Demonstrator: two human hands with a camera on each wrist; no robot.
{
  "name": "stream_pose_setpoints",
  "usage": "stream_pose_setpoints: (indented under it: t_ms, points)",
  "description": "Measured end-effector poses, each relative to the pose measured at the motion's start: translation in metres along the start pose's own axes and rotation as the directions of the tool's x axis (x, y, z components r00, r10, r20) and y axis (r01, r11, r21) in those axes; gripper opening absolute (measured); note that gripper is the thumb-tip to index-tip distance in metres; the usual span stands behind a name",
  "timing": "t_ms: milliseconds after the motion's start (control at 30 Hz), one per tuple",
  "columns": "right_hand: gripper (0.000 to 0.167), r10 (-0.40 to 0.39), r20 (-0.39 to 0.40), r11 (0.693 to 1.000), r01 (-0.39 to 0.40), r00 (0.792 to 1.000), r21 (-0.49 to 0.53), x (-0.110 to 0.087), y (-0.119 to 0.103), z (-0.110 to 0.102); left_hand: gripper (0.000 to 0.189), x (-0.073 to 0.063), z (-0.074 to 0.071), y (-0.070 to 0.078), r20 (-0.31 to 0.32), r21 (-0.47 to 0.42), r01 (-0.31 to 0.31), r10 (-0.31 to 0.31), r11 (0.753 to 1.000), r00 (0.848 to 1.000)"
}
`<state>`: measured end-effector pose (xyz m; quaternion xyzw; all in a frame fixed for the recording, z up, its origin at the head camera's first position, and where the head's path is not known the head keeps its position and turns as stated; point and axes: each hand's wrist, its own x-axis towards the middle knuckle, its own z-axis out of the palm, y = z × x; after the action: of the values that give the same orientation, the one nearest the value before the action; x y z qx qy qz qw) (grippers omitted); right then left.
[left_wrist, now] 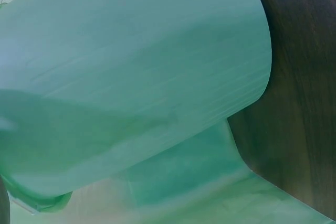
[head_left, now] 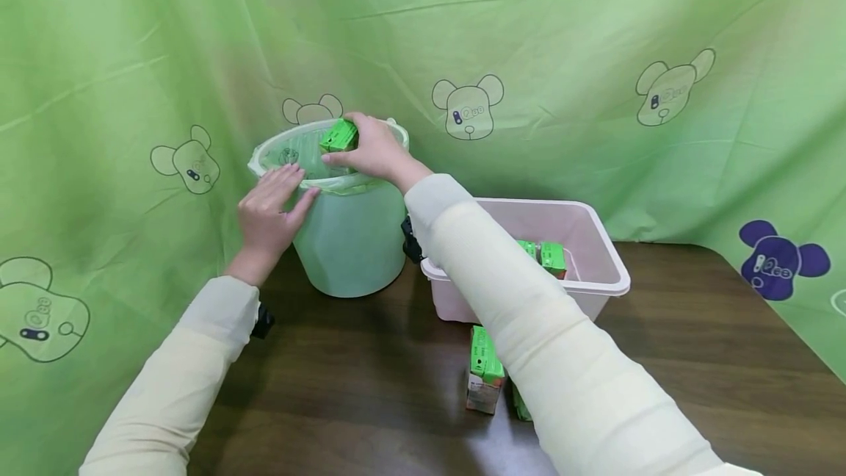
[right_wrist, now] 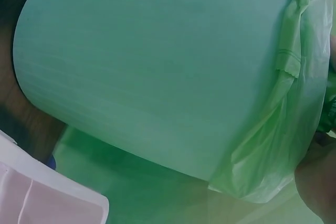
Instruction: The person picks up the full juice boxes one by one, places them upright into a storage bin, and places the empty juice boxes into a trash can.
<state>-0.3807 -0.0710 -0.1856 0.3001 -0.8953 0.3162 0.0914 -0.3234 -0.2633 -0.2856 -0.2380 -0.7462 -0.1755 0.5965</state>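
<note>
Right grip (head_left: pixel 375 147): thumb on one side, fingers on the other, pinched on a green-topped carton (head_left: pixel 339 136). Gap was only as wide as the box. Carton was over the mouth of the pale green bin (head_left: pixel 350 248), inside the rim line; couldn't tell how far down its lower end sat. Side hold made sense to me: kept the hand off the underside, so nothing sat between box and bin.

Left grip (head_left: pixel 269 211): fingers fairly straight across the bin's near-left rim, thumb spread along the outside. No carton in it. My read: steadying the bin and pinning the liner (right_wrist: pixel 289 124) so a knock wouldn't drag it in. Couldn't tell how hard it pressed. Liner was folded outward over the rim, presumably to hold the mouth wide; right wrist view showed the loose skirt hanging down the outer wall.

Left wrist view was mostly bin wall, no use for finger state.

Pink tub (head_left: pixel 616 286) stood right of the bin, near it, likely for a short reach. At least two green tops inside: one carton (head_left: pixel 553 259), plus another (head_left: pixel 526 247) partly behind the right sleeve (head_left: pixel 548 322). In front of the tub, an upright carton (head_left: pixel 485 373) on the desk (head_left: pixel 370 388), just beside a green item (head_left: pixel 522 404) mostly hidden by the same sleeve; couldn't identify it. Green curtain (head_left: pixel 562 20) hung behind everything, probably just a backdrop.
</note>
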Motion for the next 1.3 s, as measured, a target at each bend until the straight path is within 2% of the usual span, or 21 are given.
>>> stream_pose_setpoints:
  t_ms: [233, 567, 900, 1300]
  points:
    - [0.086, 0.012, 0.016, 1.000, -0.012, 1.000, -0.009, 0.002, 0.001, 0.000, 0.036, -0.002, 0.000, -0.001, -0.001, -0.003, 0.007, -0.007, 1.000, 1.000]
    - [0.089, 0.021, 0.027, 0.999, -0.021, 0.999, -0.024, 0.002, 0.002, 0.001, 0.038, 0.000, 0.000, -0.001, -0.004, -0.008, 0.007, -0.007, 1.000, 1.000]
    - [0.085, 0.045, 0.037, 0.999, -0.046, 0.998, 0.023, -0.003, 0.006, -0.006, 0.036, 0.001, 0.004, -0.001, 0.003, -0.013, -0.001, 0.001, 1.000, 1.000]
    - [0.081, -0.034, 0.037, 0.999, 0.035, 0.999, -0.033, -0.022, 0.008, -0.026, 0.033, 0.000, 0.003, -0.001, -0.017, -0.015, 0.002, -0.002, 1.000, 1.000]
